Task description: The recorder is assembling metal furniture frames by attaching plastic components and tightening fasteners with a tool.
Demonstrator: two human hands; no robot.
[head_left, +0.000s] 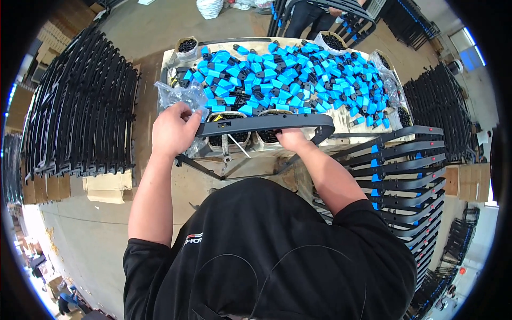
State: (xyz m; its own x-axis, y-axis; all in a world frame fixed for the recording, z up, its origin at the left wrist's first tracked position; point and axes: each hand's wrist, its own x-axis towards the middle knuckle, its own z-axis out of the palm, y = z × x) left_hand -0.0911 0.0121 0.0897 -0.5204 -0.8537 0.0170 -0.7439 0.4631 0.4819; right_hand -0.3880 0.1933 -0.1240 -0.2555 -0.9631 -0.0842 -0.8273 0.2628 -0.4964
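Black shirt (pixel 272 256) closest to me, arms reaching to the worktable (pixel 342 120). Hands well apart. Left hand (pixel 175 129) clamped on the left end of a black bent bar (pixel 256 125), which spans the table's near edge. Right hand (pixel 292 140) sits under the bar, fingers at a tub (pixel 260 142) of small black parts; can't tell if it's pinching one. Wrench (pixel 225 145) just left of that tub. Blue-and-black pieces (pixel 290 77) heaped beyond; frames (pixel 408 184) stacked at right.
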